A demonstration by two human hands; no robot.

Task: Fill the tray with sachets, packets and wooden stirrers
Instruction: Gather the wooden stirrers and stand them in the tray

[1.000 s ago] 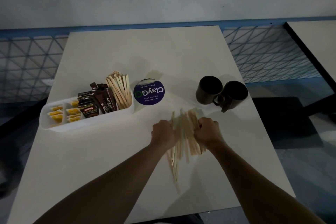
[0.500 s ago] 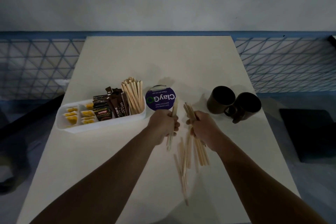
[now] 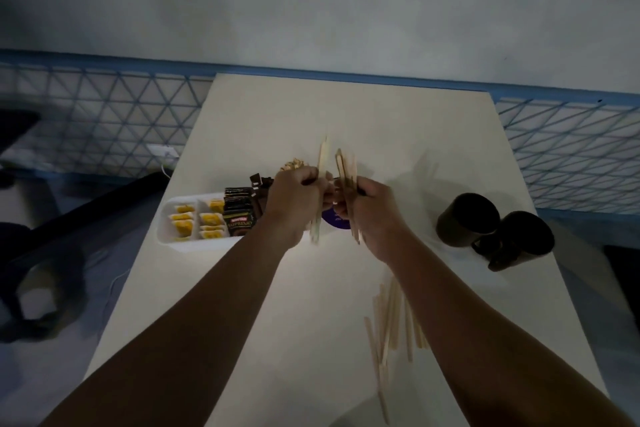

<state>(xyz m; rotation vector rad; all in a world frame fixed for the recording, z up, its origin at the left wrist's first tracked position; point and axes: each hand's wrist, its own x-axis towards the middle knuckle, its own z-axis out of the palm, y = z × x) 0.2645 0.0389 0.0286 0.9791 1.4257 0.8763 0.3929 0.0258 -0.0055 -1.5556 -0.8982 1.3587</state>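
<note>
A white tray [image 3: 165,231] stands at the table's left edge, with yellow sachets [image 3: 183,221] in its left compartments and dark coffee packets [image 3: 238,222] in the middle. The tops of wooden stirrers standing in the tray [image 3: 293,164] show just behind my left hand [image 3: 294,204]. That hand is closed around a few stirrers [image 3: 322,158], held upright above the tray's right end. My right hand [image 3: 372,210] is next to it, gripping another bunch of stirrers [image 3: 346,166]. Several loose stirrers [image 3: 389,326] lie on the table under my right forearm.
A round purple-labelled lid [image 3: 337,220] lies mostly hidden between my hands. Two dark mugs [image 3: 467,224] stand close together at the table's right edge. The table [image 3: 346,107] ends at a wall with a blue lattice panel [image 3: 104,121].
Both hands have lifted bunches of stirrers off the pile and carried them up and left toward the tray. The camera view has tilted, so the pile now lies lower in the frame.
</note>
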